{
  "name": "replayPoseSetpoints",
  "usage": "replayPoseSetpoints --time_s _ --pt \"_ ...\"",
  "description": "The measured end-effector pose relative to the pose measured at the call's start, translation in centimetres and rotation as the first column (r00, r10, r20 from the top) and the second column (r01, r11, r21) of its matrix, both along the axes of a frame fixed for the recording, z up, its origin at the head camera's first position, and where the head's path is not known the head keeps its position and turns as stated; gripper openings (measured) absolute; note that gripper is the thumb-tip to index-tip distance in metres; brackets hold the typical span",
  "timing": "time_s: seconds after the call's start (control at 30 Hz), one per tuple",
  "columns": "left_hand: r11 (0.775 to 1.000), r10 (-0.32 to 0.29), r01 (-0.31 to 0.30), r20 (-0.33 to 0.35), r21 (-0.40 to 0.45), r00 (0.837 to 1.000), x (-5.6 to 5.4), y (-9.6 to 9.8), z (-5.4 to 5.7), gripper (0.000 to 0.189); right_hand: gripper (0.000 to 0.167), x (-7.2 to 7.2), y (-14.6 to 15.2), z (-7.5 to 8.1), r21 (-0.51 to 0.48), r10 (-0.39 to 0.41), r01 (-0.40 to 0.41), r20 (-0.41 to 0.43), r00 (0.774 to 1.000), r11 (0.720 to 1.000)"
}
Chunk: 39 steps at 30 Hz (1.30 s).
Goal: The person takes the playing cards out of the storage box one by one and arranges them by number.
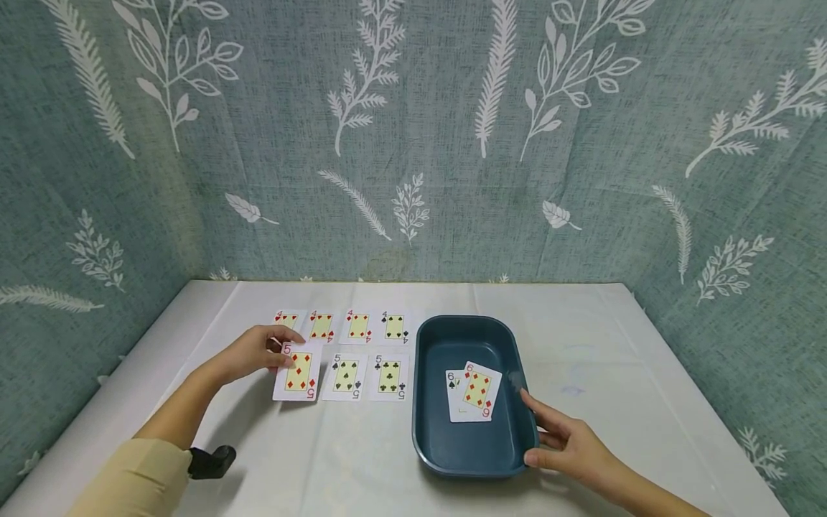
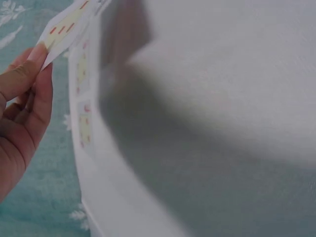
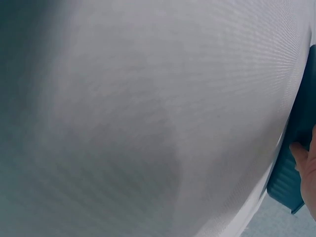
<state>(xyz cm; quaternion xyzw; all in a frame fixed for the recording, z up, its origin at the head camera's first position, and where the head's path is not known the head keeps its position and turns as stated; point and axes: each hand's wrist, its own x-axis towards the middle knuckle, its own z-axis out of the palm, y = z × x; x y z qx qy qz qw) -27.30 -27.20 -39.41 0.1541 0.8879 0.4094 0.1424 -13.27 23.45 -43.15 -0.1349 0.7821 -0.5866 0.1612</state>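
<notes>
In the head view, my left hand (image 1: 261, 352) pinches a five of diamonds playing card (image 1: 298, 380) between thumb and fingers, its lower edge tilted above the table. The left wrist view shows that card (image 2: 61, 32) too, seen edge-on. To its right lie a five of spades (image 1: 345, 377) and a five of clubs (image 1: 390, 377). My right hand (image 1: 571, 441) grips the right rim of a dark blue tray (image 1: 429, 459), thumb at the edge. Inside the tray, a six of diamonds (image 1: 481, 388) overlaps a six of spades (image 1: 454, 406).
Behind the fives runs a row of several fours, among them a four of diamonds (image 1: 358, 327) and a four of spades (image 1: 395, 327). The white tabletop (image 1: 362, 459) meets patterned green fabric walls (image 1: 413, 244). A black strap-like piece (image 1: 212, 463) sits at the left wrist.
</notes>
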Motion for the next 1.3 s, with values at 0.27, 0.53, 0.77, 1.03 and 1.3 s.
replayPoseSetpoints --time_s 0.27,0.53,0.77,1.03,1.3 --pt "0.998 0.014 -0.016 -0.038 -0.061 0.999 -0.6 -0.2 -1.3 0.036 0.081 -0.1 0.0 0.1 -0.003 0.003 -0.003 0.002 1.000 1.000" --pt "0.995 0.044 -0.051 -0.081 -0.087 0.996 -1.2 -0.2 -2.4 0.034 0.080 0.0 0.2 0.3 -0.035 0.019 -0.019 0.000 1.000 0.999" --pt "0.986 0.041 -0.054 -0.088 -0.155 0.995 -1.6 0.6 -2.5 0.031 0.081 -0.1 0.2 0.0 -0.019 0.000 0.000 0.009 1.000 1.000" --pt "0.984 0.016 -0.036 -0.114 -0.172 0.993 -1.5 0.9 -3.2 0.028 0.080 0.0 0.1 0.0 -0.020 0.002 -0.001 0.032 0.999 1.000" --pt "0.987 0.018 -0.038 -0.126 -0.156 0.992 -1.5 0.6 -3.8 0.028 0.081 0.0 0.0 0.1 -0.023 0.022 -0.022 0.011 1.000 0.999"
